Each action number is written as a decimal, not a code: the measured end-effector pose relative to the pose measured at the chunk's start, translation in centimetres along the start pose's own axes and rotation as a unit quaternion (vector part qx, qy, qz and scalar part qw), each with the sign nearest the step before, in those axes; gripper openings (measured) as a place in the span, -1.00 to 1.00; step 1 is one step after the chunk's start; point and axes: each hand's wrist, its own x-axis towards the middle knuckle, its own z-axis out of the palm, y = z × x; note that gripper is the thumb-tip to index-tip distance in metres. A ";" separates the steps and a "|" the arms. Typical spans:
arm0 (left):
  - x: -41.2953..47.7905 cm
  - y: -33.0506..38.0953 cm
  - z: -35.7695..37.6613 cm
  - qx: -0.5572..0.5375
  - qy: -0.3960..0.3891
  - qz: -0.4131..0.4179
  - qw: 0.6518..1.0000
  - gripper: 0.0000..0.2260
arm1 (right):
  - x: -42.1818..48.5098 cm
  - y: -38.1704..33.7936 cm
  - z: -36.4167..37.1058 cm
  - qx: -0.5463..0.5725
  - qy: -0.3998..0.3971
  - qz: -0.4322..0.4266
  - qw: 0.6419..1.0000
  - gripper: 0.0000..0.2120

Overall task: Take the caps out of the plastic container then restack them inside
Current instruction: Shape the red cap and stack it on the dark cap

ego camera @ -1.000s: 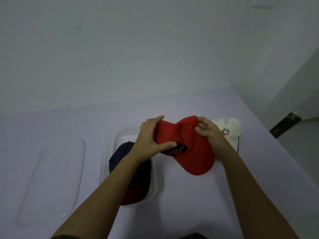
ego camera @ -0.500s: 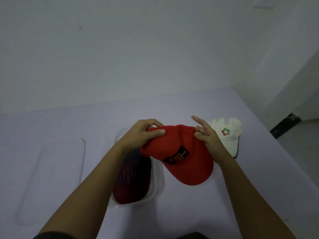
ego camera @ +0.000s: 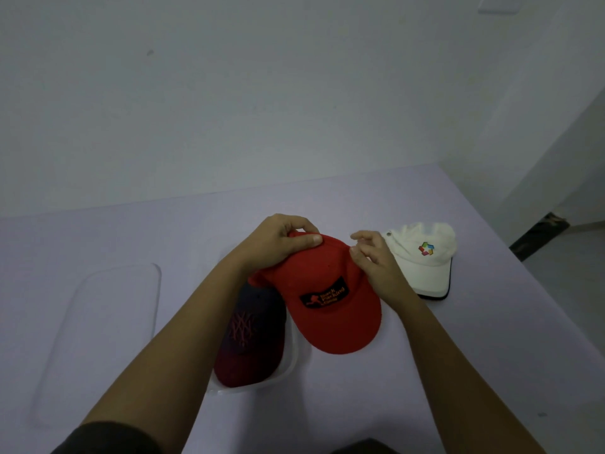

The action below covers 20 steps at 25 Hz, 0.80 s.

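Under the left fingers (ego camera: 306,239), the red cap (ego camera: 330,319) is showing a black patch with orange lettering. Beside the right fingers (ego camera: 363,236), the white cap (ego camera: 422,267) is displaying a multicoloured logo and black brim edging.

three baseball caps in all: one red fabric cap (ego camera: 330,322) with a black patch, one dark navy cap (ego camera: 252,335) with a maroon brim, one white cap (ego camera: 422,263) with a many-coloured logo. one clear plastic container (ego camera: 288,371) and one clear flat plastic lid (ego camera: 108,339). two bare hands — a left hand (ego camera: 278,244) and a right hand (ego camera: 376,267). one pale lilac table (ego camera: 491,355).
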 end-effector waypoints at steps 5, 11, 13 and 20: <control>0.5 0.7 0.2 0.045 0.016 0.013 0.999 -0.91 | -1.0 -0.9 0.5 0.059 -0.040 -0.008 0.997 -0.74; 0.6 1.3 0.6 0.079 0.033 0.004 0.996 -0.84 | -1.0 -1.1 0.2 0.044 -0.057 0.007 0.997 -0.73; 0.4 1.4 0.5 0.039 0.074 -0.012 0.996 -0.80 | -1.1 -1.5 -0.1 0.101 -0.036 -0.004 0.994 -0.72; -1.2 -1.5 1.6 -0.170 0.098 -0.130 0.972 -0.50 | -0.9 -2.0 -1.3 0.181 0.072 -0.043 0.980 -0.66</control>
